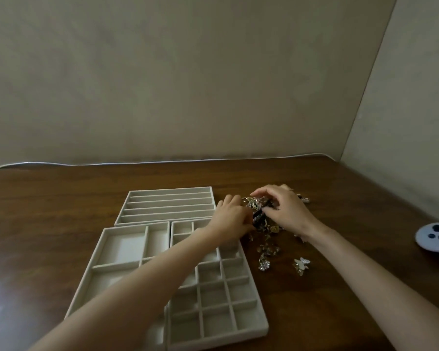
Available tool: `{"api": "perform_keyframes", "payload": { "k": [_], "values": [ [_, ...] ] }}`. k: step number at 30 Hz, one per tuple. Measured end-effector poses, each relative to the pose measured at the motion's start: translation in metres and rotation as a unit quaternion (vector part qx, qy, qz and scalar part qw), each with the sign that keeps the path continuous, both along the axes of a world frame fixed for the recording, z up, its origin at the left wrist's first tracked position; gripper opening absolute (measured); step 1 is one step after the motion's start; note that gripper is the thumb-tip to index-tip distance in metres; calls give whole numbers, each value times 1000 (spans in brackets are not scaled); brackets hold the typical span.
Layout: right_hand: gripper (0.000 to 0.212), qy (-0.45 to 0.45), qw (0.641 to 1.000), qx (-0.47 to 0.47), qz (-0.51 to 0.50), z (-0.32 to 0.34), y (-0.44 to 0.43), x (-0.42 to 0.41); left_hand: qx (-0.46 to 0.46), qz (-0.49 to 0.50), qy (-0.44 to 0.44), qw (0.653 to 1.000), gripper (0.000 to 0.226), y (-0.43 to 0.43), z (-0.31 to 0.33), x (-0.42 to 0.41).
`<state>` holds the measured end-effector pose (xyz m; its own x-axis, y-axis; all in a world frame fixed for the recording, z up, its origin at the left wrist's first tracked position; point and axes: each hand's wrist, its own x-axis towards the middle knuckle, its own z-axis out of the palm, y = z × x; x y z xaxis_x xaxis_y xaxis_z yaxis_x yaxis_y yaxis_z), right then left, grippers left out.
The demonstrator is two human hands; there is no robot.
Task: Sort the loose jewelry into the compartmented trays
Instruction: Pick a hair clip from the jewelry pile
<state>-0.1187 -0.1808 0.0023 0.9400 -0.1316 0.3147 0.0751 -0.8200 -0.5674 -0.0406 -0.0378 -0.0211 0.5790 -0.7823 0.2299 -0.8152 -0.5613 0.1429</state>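
- Head view, only view available. My left hand (232,219) and my right hand (285,211) are both in the jewelry pile (262,224) on the wooden table (61,211), just right of the trays.
- Left hand: fingers curled in toward a dark beaded piece (257,219) at the pile's centre. It looks pinched, but the fingertips are hidden, so I cannot tell for sure.
- Right hand: arched over the top of the pile, fingers bent down into it. I cannot tell whether it grips anything.
- Pile is mostly gold and silver bits, tangled. Strays lie nearer to me: a silver flower piece (263,266) and a white butterfly piece (302,264).
- Trays, all looking empty where visible: slotted tray (167,206) at the back, large-compartment tray (127,252) front left, grid tray (221,300) front right. My left forearm crosses over the last two.
- Judgement: sorting barely begun.
- Risk: lifting the dark piece may drag snagged chains and scatter small items across the table.
- Risk: my left forearm hangs low over the grid tray and could nudge it.
- Blue-grey controller (435,239) at far right, well apart from the work.
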Motion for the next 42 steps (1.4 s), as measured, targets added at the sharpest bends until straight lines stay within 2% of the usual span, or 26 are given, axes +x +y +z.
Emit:
{"api": "perform_keyframes", "payload": {
  "k": [3, 7, 12, 15, 18, 20, 22, 26, 30, 37, 42],
  "values": [
    [66, 66, 997, -22, 31, -8, 0, -3, -149, -68, -66, 984, 19, 2, 0, -1],
    [51, 0, 1000, -13, 22, -6, 0, 9, -222, -124, -101, 962, 14, 10, 13, 1],
    [23, -3, 1000, -22, 6, -1, -13, 21, -289, -100, 4, 952, 11, 22, 21, 16],
    [20, -3, 997, 81, 1, 1, -19, 25, -337, -26, 95, 936, 6, 35, 24, 27],
    [20, -23, 981, 190, -22, 0, -26, 29, -388, 59, 241, 888, 6, 53, 25, 42],
    [19, -46, 970, 237, -38, -2, -30, 32, -428, 96, 295, 849, 7, 65, 22, 53],
    [17, -60, 960, 268, -56, -5, -30, 35, -442, 116, 309, 834, 9, 77, 20, 61],
    [16, -59, 944, 318, -58, -7, -25, 44, -448, 136, 315, 826, 9, 92, 20, 67],
    [17, -67, 946, 307, -73, -5, -23, 54, -499, 161, 300, 797, 9, 105, 22, 76],
    [17, -81, 951, 292, -67, 1, -15, 65, -510, 173, 251, 804, 7, 119, 23, 81],
    [16, -87, 975, 199, -51, 6, 14, 83, -457, 231, 149, 846, 8, 150, 23, 98]
  ]
}}
